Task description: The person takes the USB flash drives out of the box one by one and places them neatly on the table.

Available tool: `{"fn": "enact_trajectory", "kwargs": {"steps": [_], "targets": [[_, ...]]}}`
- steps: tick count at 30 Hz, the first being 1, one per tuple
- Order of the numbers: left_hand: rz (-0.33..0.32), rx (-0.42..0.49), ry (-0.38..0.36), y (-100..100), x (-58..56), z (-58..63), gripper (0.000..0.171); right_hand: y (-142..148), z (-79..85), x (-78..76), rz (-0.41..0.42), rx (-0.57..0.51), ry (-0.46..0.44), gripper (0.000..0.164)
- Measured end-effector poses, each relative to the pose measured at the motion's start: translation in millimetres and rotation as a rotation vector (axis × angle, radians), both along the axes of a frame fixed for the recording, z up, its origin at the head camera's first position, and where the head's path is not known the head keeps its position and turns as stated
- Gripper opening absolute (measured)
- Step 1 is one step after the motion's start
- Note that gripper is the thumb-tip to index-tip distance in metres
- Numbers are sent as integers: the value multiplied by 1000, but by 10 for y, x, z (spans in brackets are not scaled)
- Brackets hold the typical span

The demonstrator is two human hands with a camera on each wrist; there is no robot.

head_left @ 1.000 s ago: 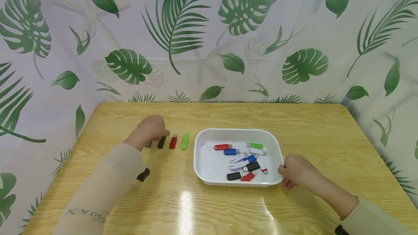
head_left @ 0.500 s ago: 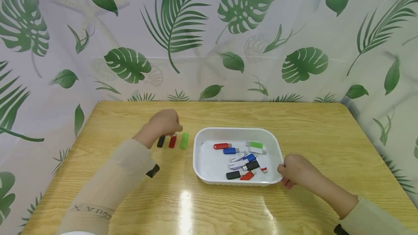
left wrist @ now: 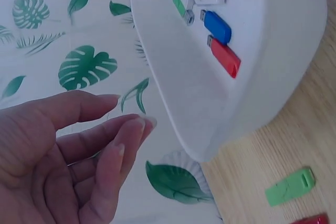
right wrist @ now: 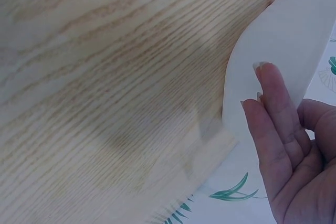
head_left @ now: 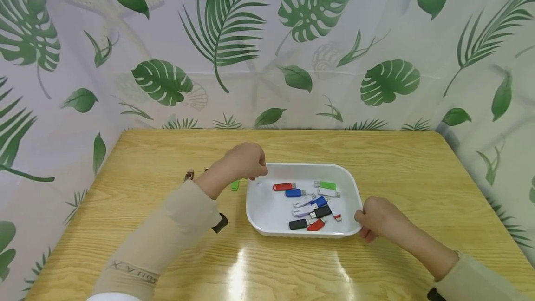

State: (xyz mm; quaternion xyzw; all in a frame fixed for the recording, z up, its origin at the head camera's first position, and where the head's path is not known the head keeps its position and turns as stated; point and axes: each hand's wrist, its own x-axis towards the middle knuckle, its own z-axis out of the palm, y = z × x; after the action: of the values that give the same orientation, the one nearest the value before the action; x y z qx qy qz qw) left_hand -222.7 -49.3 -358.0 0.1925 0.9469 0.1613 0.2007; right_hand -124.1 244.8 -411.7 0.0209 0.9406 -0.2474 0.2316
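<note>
My left hand (head_left: 244, 160) hovers by the back left corner of a white plastic tray (head_left: 263, 203). Its thumb and fingers are loosely bent with a gap between them, and the left wrist view shows nothing held. At the tray's right end, my right hand (head_left: 382, 217) grips the rim, thumb above and fingers along the outer wall. Several USB flash drives lie inside, among them a red one (head_left: 283, 187), a blue one (head_left: 295, 193) and a black one (head_left: 298, 224). On the table left of the tray lies a green USB flash drive (left wrist: 290, 186), close to a red one (left wrist: 315, 220).
A dark and brown USB flash drive (head_left: 189, 175) lies farther left on the wooden table (head_left: 292, 268). Others in that row are mostly hidden behind my left arm. A leaf-patterned cloth (head_left: 251, 82) hangs behind the table.
My left hand has moved right, from above the row of USB flash drives to the tray's left corner. The right hand and the tray have stayed in place.
</note>
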Motion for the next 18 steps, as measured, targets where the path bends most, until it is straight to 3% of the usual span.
{"fn": "enact_trajectory", "kwargs": {"steps": [3, 10, 18], "targets": [[-54, -15, -22, 130, 11, -8, 11, 16, -4, 1, -4, 2, 1, 22], [-248, -105, -96, 431, -12, -112, 15, 3, -17, -12, -2, 15, -3, 24], [-388, -184, -140, 704, 34, -248, 15, -9, -5, -13, 5, 31, -16, 25]]}}
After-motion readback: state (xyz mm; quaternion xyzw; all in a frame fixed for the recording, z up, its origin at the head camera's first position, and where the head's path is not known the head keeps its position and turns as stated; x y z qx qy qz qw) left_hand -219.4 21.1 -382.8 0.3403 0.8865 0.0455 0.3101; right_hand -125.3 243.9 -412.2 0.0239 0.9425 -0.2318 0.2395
